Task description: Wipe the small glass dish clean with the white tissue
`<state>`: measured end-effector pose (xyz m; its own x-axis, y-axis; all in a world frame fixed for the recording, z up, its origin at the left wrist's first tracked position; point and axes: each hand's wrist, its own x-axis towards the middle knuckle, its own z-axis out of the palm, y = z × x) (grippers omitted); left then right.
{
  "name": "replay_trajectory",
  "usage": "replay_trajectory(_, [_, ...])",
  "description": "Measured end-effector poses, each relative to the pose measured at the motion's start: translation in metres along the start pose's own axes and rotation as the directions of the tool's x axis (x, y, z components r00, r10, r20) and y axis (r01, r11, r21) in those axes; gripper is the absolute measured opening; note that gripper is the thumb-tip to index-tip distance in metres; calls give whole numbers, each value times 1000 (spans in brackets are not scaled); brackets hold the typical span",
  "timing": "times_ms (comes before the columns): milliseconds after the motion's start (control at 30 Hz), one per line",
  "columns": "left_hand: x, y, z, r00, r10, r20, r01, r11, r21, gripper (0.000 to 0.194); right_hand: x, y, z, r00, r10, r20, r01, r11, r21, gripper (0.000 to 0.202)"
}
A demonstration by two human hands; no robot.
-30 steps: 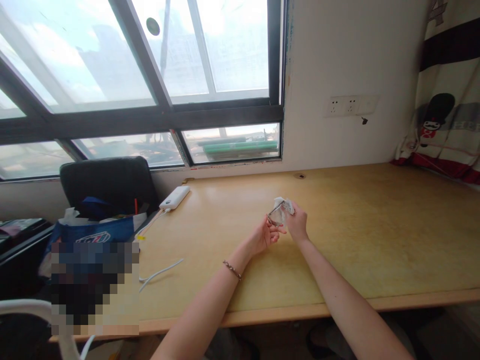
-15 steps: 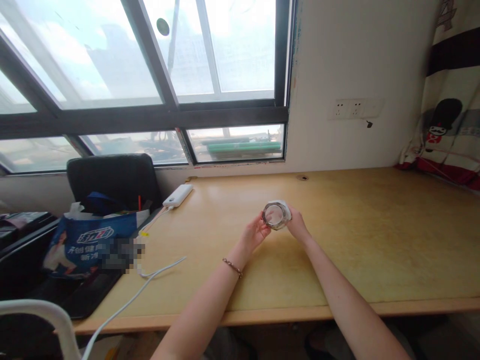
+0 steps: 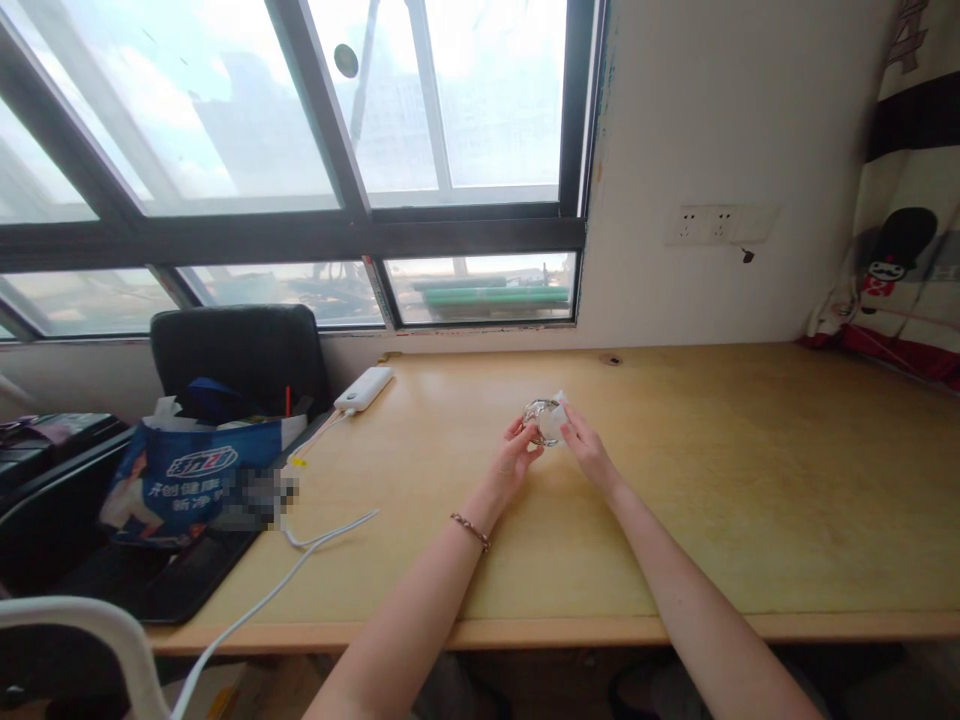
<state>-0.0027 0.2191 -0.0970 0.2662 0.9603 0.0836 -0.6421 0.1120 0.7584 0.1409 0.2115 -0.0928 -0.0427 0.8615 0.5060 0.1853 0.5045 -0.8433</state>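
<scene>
Above the middle of the desk, a small round clear glass vessel [image 3: 541,410] is held up between my hands; whether it is a cup or a dish I cannot tell. My left hand [image 3: 516,452] grips its left side, the thumb over the near rim. In my right hand [image 3: 587,443] is a piece of white tissue [image 3: 559,405], pinched in the fingers and pressed against the right side of the glass. My right fingertips are partly hidden by the tissue.
A wooden desk [image 3: 720,500] spans the front. On its left lie a white power bank [image 3: 365,389] and a white cable [image 3: 322,540]. Beyond the left edge, a blue bag [image 3: 191,480] sits on a black chair [image 3: 238,350]. A window and wall sockets [image 3: 705,225] are behind.
The glass has tilted, its round base no longer facing me squarely. My right hand and the tissue have come round nearer to the front of it. The view has shifted slightly.
</scene>
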Motion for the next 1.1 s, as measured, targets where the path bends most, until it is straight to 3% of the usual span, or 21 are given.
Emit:
replay_trajectory(100, [-1,-2,1,999,49,-7,-48,989,140,37,-3,-4,4,993,-114,33,118,982,-149,46])
replay_trajectory(267, [-2,-6,2,980,201,4,-186,900,395,34,-8,-19,9,939,-262,223,314,917,-244,35])
replay_trajectory(333, [-3,-6,4,975,220,27,-208,866,454,29,-7,-17,8,947,-268,180,307,919,-247,34])
replay_trajectory(500, [-6,-7,10,987,132,96,-163,835,525,24,-2,-5,1,992,-119,-32,110,972,-209,35])
replay_trajectory(700, [-9,-11,14,988,103,114,-150,814,562,33,-6,-17,2,983,-179,31,181,957,-227,28])
replay_trajectory(767, [-11,-11,16,986,96,134,-154,825,544,31,-5,-16,2,994,-108,-24,103,983,-152,29])
replay_trajectory(833, [-13,-12,18,983,77,167,-154,841,519,25,-2,-10,1,994,51,-96,-53,998,-15,33])
replay_trajectory(900, [-15,-11,21,977,65,201,-158,858,490,22,2,-2,0,963,238,-125,-215,961,171,37])
replay_trajectory(1000, [-16,-10,24,974,67,218,-157,890,428,23,5,6,-1,897,439,-49,-378,819,431,42])
replay_trajectory(1100, [-16,-10,26,983,76,166,-131,928,350,26,3,8,2,843,522,126,-500,676,541,44])
